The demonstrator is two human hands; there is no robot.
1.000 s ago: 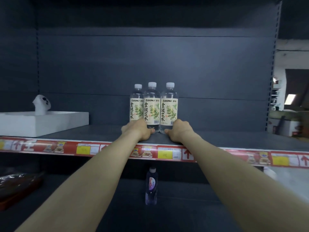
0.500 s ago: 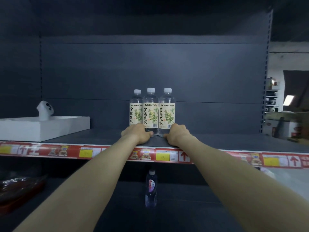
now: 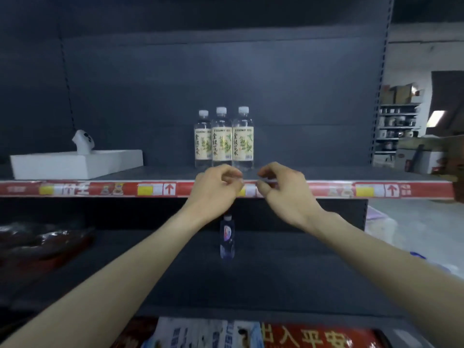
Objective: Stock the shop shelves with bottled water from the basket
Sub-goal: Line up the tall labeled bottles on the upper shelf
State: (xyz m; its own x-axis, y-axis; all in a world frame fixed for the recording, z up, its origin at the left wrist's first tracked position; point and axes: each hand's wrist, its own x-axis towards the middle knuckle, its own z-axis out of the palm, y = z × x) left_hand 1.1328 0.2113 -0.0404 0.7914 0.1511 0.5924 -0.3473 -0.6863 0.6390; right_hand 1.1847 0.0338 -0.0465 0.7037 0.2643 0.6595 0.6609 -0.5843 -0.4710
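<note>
Three clear water bottles with white caps and cream labels [image 3: 222, 139] stand upright side by side on the dark upper shelf [image 3: 313, 175], set back from its front edge. My left hand [image 3: 216, 187] and my right hand [image 3: 283, 189] hover in front of the shelf's red price strip, just below the bottles and apart from them. Both hands hold nothing, with fingers loosely curled. On the lower shelf a single bottle with a dark blue label [image 3: 227, 237] stands upright between my forearms. The basket is out of view.
A white foam tray [image 3: 75, 163] with a white object on it sits at the upper shelf's left. Dark red packaged goods [image 3: 42, 244] lie at the lower shelf's left. Printed packages [image 3: 251, 335] line the bottom edge. Stockroom shelving [image 3: 396, 126] shows at right.
Both hands have let go of the outer bottles and drawn back from the shelf towards me. The three bottles stay in place. The view has tilted down slightly.
</note>
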